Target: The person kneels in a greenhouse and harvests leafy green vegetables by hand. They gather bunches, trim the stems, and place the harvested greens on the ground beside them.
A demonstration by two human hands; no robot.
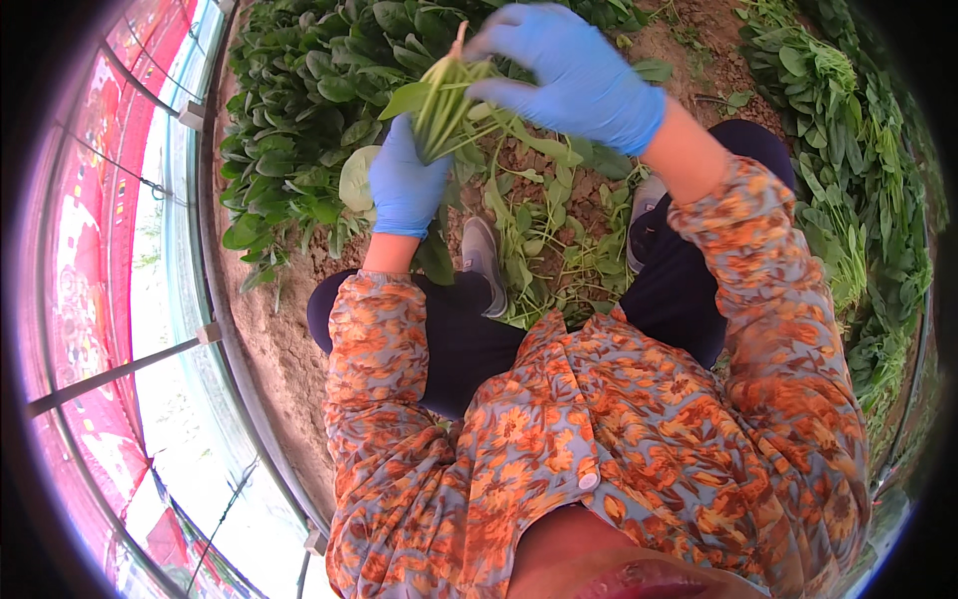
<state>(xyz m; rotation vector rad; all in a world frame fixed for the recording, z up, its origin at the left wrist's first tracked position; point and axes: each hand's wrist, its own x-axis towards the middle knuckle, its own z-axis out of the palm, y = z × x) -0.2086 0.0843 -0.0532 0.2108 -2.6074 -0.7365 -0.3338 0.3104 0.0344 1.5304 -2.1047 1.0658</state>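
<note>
My left hand [410,180], in a blue glove, is closed around a bunch of spinach-like leafy greens [447,105], with the pale stems and a pinkish root end pointing up. Beside the stems is my right hand [565,78], also gloved in blue and slightly blurred, its fingers apart near the root end; whether it touches the stems I cannot tell. Large leaves of the bunch hang below my left hand. Dense green plants [307,127] stand behind and left of the hands.
Loose leaves and stems [554,232] litter the soil between my shoes [483,262]. Along the right lie piled leafy greens [838,172]. A curved frame with clear and red sheeting [97,262] borders the bare soil [281,337] at the left.
</note>
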